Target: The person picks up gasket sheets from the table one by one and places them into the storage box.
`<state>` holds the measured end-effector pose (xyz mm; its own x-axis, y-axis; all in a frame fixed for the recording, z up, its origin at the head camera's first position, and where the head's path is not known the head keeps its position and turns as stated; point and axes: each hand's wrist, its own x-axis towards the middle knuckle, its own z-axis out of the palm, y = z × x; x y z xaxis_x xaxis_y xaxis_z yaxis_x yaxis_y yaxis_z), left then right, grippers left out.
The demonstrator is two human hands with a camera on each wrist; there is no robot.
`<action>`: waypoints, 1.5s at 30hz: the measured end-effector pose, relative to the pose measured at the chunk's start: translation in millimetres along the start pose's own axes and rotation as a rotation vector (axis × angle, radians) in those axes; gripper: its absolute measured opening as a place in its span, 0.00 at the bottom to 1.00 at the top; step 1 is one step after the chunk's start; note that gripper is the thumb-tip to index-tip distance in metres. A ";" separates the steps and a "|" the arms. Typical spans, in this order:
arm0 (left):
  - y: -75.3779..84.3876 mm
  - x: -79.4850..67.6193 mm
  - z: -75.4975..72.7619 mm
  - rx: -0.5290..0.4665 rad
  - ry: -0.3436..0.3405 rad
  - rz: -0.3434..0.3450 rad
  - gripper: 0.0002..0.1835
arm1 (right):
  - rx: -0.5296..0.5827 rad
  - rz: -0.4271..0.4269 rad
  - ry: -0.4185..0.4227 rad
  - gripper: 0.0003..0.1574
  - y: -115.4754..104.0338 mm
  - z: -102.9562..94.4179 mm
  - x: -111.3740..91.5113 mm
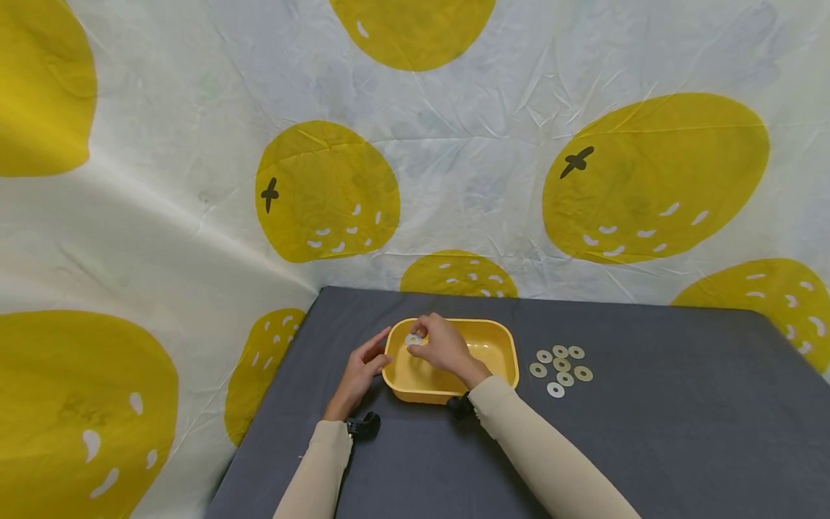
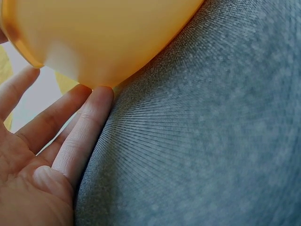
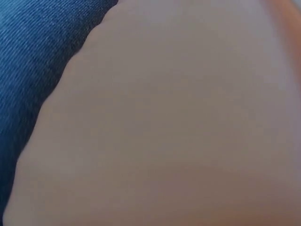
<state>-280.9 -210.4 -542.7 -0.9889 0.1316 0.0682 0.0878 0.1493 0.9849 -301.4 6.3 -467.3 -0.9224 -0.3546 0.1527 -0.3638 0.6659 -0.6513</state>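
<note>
A yellow plastic tub [image 1: 480, 386] with rounded corners stands on the dark cloth. Over its left part, my right hand [image 1: 444, 349] pinches a flat silvery washer [image 1: 410, 336] between thumb and fingertips. My left hand [image 1: 358, 373] is at the tub's left end, the thumb at the rim. In the left wrist view its fingers [image 2: 80, 136] reach out fairly straight, fingertips against the tub's outer wall [image 2: 117, 37]. To the right of the tub lie several loose washers [image 1: 565, 378], silvery and dull brassy. A blurred pale surface fills most of the right wrist view, which hides the fingers there.
Dark grey cloth [image 1: 681, 411] covers the table. Behind and to the left hangs a white sheet [image 1: 467, 187] printed with yellow fruit, meeting the table's back edge. A black wrist strap [image 1: 364, 427] sits at the left sleeve, another dark device [image 1: 460, 406] at the right.
</note>
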 end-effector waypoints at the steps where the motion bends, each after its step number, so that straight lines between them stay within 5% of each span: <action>1: -0.3 0.4 -0.1 0.001 -0.002 0.003 0.32 | -0.006 0.005 -0.002 0.17 0.0 2.0 1.3; 15: 2.6 -1.8 -0.2 -0.023 -0.022 -0.010 0.32 | -0.043 0.120 -0.037 0.18 -5.9 19.9 12.1; 45: 3.1 -2.9 -0.1 -0.014 -0.019 0.005 0.32 | -0.056 0.156 -0.025 0.19 -3.4 28.6 18.9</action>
<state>-277.8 -210.4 -539.9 -0.9861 0.1508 0.0700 0.0906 0.1348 0.9867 -313.9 -21.5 -483.5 -0.9650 -0.2599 0.0339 -0.2236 0.7492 -0.6235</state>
